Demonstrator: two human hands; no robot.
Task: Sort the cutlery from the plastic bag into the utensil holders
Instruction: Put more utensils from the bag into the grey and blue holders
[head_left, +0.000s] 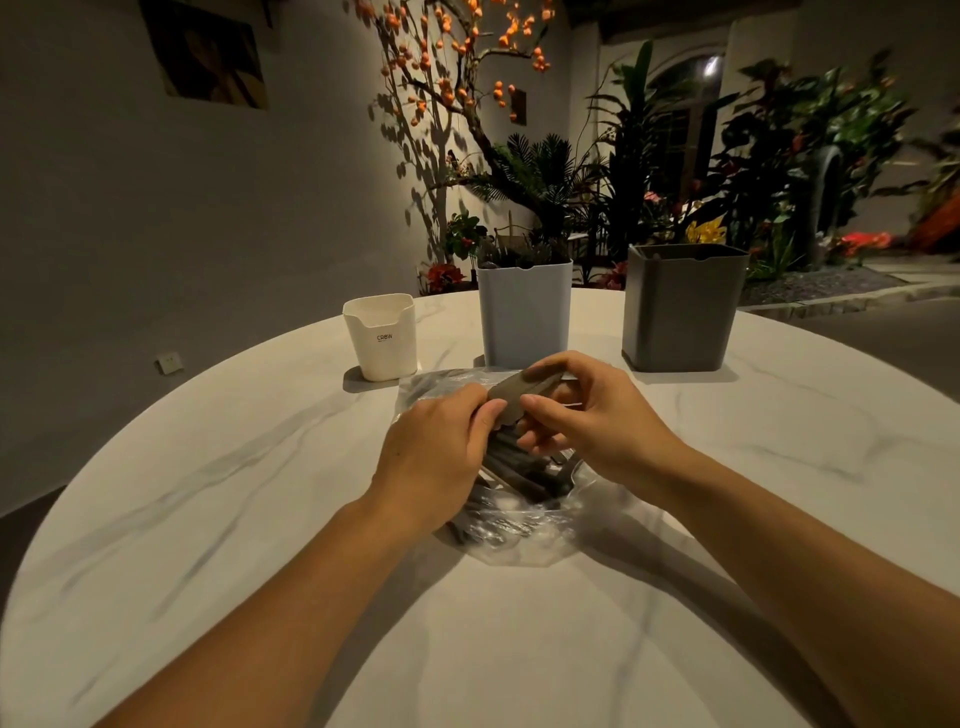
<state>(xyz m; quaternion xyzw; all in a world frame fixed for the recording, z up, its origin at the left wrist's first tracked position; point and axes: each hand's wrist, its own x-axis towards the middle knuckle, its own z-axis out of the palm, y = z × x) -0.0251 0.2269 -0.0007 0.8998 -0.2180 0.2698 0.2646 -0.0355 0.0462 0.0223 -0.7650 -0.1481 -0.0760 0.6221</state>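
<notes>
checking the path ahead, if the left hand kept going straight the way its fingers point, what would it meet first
Probably the dark piece of cutlery that the left hand and right hand already hold; beyond it, likely the blue-grey holder, though depth is unclear.

Both forearms extended forward, hands meeting, left hand and right hand fingers curled, pinching
</notes>
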